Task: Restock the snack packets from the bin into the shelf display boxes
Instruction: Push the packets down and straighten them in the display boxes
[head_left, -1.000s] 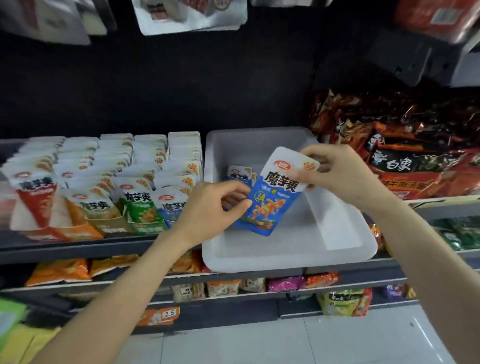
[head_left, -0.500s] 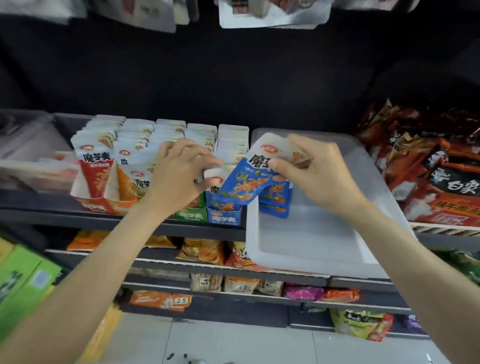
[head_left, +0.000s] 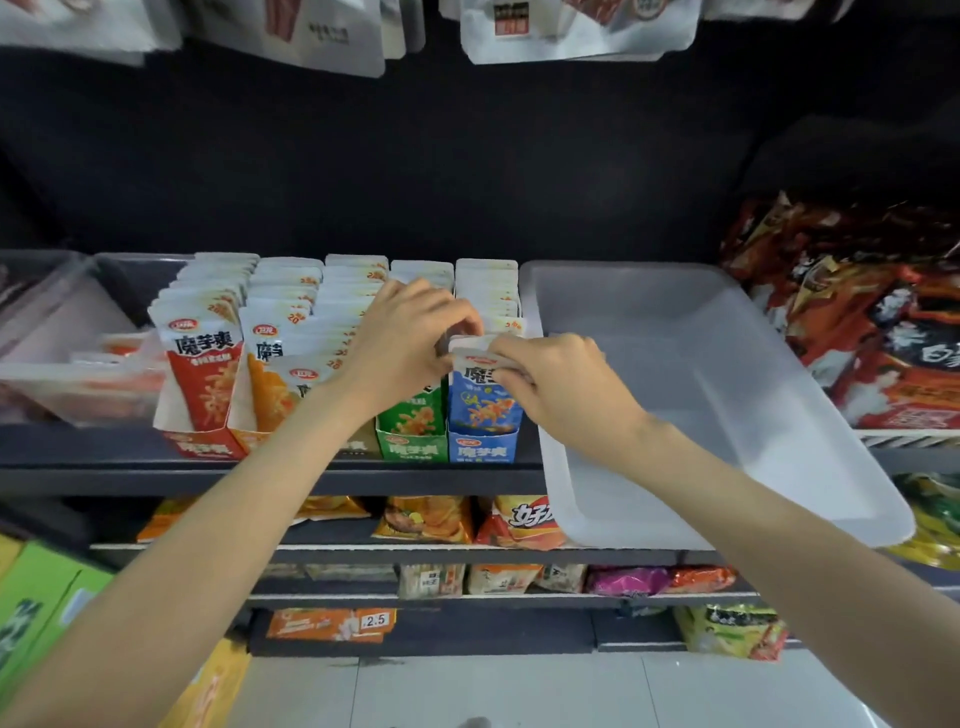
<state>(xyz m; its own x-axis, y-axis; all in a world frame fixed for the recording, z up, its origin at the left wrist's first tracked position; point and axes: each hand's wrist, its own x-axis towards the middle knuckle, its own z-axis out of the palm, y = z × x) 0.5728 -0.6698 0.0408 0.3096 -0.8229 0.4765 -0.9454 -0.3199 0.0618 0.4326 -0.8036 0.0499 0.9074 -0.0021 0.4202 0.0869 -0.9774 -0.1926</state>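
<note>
I see blue packet (head_left: 480, 397), held over bin (head_left: 727, 415) a second ago, now seated at front of blue display box (head_left: 482, 448) near shelf front edge. Right hand (head_left: 550, 384) pinches packet top; left hand (head_left: 410, 338) fingers curl, holding rear packets back. Bin appears empty; restock near complete.

blue display box (head_left: 483, 447) packed full, hemmed by green display box (head_left: 411, 448) on its left and white bin (head_left: 727, 467) wall on its right. open access from above and front only.

Display boxes (head_left: 483, 447) side by side on shelf (head_left: 270, 475), bin (head_left: 727, 415) just right, seemingly touching.
</note>
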